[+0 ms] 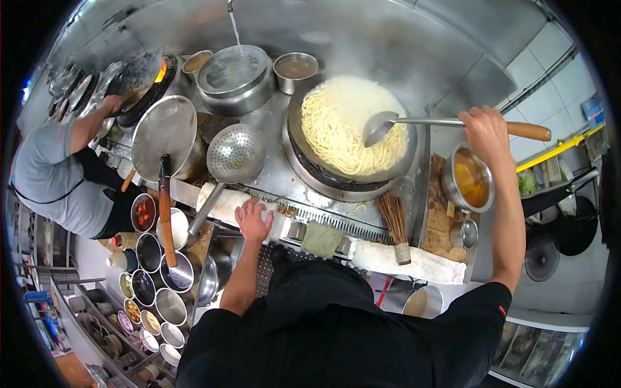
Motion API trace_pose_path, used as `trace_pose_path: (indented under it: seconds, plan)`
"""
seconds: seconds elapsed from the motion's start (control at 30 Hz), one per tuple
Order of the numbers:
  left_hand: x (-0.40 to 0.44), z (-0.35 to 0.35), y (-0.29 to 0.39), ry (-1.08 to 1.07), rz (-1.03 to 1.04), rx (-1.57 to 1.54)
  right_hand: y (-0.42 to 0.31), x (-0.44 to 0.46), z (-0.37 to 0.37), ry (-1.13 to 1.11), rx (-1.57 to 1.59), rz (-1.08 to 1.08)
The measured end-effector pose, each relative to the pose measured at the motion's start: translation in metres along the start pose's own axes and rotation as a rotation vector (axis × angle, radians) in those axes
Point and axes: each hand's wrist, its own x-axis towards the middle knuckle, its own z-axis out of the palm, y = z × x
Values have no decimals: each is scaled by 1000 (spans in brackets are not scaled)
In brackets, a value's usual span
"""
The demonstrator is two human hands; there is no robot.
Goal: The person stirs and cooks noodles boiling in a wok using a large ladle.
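My right hand (485, 132) is wrapped round the handle of a long ladle (381, 127), where the metal shaft meets its wooden end. The ladle's bowl dips into a large wok (414, 155) on the burner, at the right side of thick pale noodles (336, 139) in a cloudy, steaming broth. My left hand (253, 220) rests with fingers apart on a folded white towel (223, 200) along the stove's front edge. Just beyond it lies a perforated skimmer (236, 153), its handle reaching toward me.
A bamboo brush (391, 223) lies right of the wok's front, near a steel bowl of golden liquid (471, 178). Water runs into a lidded pot (236, 77) behind. At left, a co-worker (58, 174) handles another wok (136, 74). Several seasoning pots (171, 307) stand lower left.
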Motion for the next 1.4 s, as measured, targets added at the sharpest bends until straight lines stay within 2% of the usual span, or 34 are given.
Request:
trace_pose_path:
  seconds: [0.17, 0.23, 0.57, 0.7, 0.9, 1.0, 1.03, 1.1, 1.13, 1.23, 1.37, 1.4]
  plan:
    - [1, 0, 1, -19, -13, -4, 5, -23, 62, -29, -44, -1]
    - [1, 2, 2, -20, -9, -2, 4, -26, 81, 77, -40, 2]
    - [1, 2, 1, -12, -15, 13, 15, -18, 138, 283, -36, 15]
    - [-2, 1, 0, 3, -4, -6, 21, 2, 158, 279, -28, 95]
    - [0, -1, 3, 12, -9, -14, -1, 23, 204, 133, 53, 333]
    - [0, -1, 2, 25, -10, -13, -16, 27, 218, -176, 301, 508]
    - [-1, 0, 2, 33, -1, -14, -19, 28, 218, -175, 300, 501]
    - [0, 1, 2, 44, 2, -13, -32, 31, 213, -388, 392, 636]
    - [-1, 1, 1, 51, 14, -9, -34, 33, 200, -486, 436, 620]
    - [0, -1, 4, 33, -3, -5, -33, 34, 197, -573, 475, 537]
    - [-1, 0, 2, 33, 0, -5, -14, 34, 214, -518, 546, 398]
    - [0, 0, 1, 50, 11, -15, -12, 39, 190, -544, 576, 342]
